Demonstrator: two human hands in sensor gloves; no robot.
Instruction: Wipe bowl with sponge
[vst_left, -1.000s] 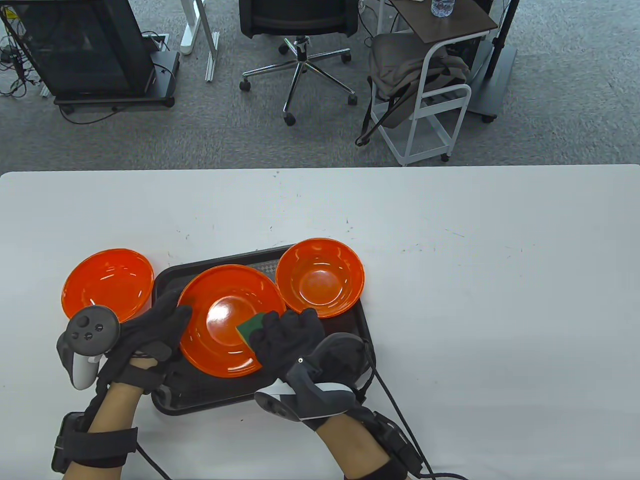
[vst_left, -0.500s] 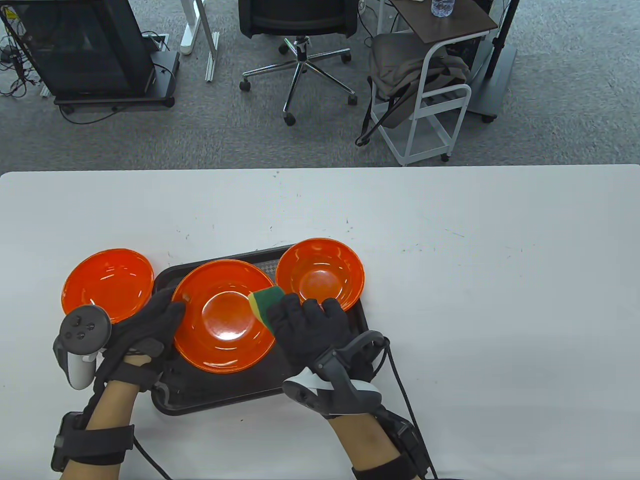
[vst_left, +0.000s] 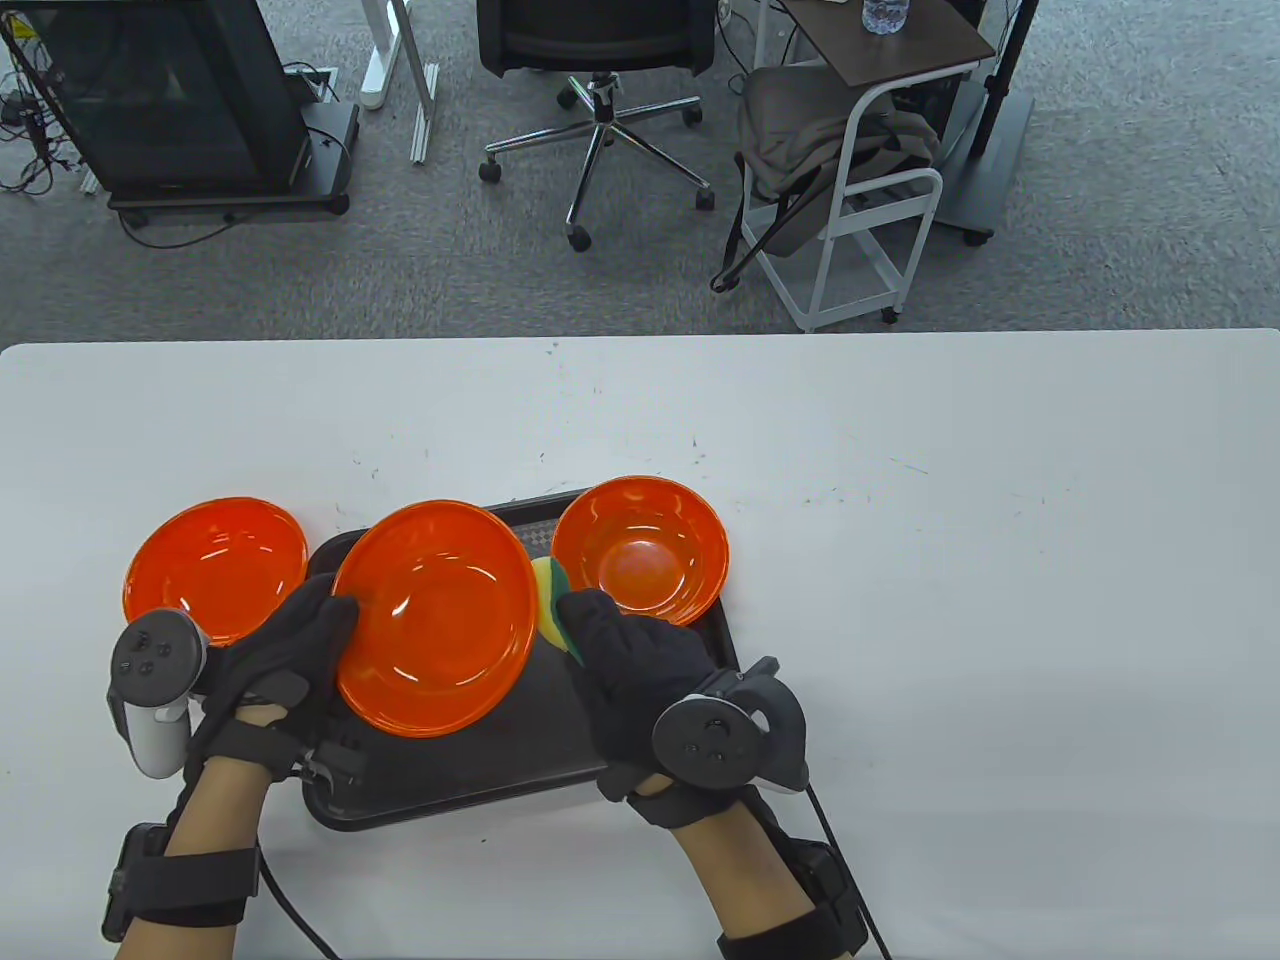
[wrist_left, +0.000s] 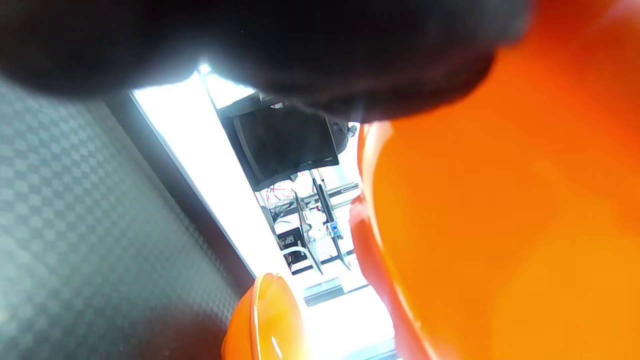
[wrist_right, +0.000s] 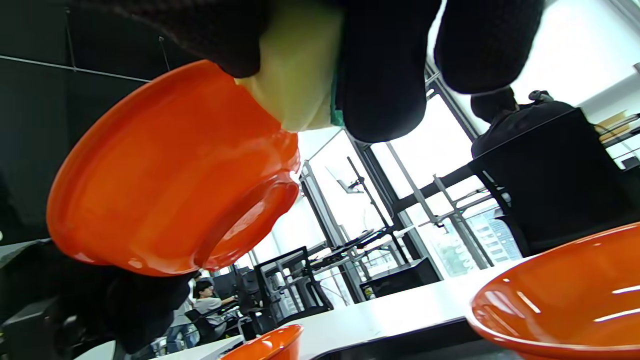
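My left hand (vst_left: 290, 640) grips the left rim of an orange bowl (vst_left: 435, 615) and holds it lifted and tilted above the black tray (vst_left: 470, 770). The bowl's underside fills the left wrist view (wrist_left: 500, 225) and shows in the right wrist view (wrist_right: 165, 175). My right hand (vst_left: 625, 650) holds a yellow-and-green sponge (vst_left: 552, 600) against the bowl's right outer edge. In the right wrist view the sponge (wrist_right: 300, 75) presses on the bowl's outside wall, pinched between my gloved fingers (wrist_right: 380, 80).
A second orange bowl (vst_left: 640, 555) sits on the tray's far right corner, next to my right hand. A third orange bowl (vst_left: 215, 570) stands on the white table (vst_left: 950, 550) left of the tray.
The left hand lifted and tilted the bowl, moving it up and left. The right hand slid the sponge from inside the bowl over its right rim to the outer edge.
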